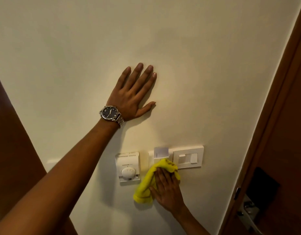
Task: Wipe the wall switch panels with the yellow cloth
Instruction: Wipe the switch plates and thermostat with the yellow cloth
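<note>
My right hand [166, 189] presses the yellow cloth [146, 185] flat against the cream wall, over the lower part of the key-card panel [160, 152], whose card slot still shows above the cloth. Just right of the cloth is a white double rocker switch panel [188, 157], uncovered. To the left of the cloth sits a white thermostat [128, 167] with a round dial. My left hand [135, 94], with a wristwatch on the wrist, rests flat and spread on the bare wall well above the panels, holding nothing.
A brown wooden door [285, 150] with a metal handle [248, 212] stands at the right edge. Another brown surface [12, 141] borders the wall on the left. A further white plate [52, 162] peeks out behind my left forearm.
</note>
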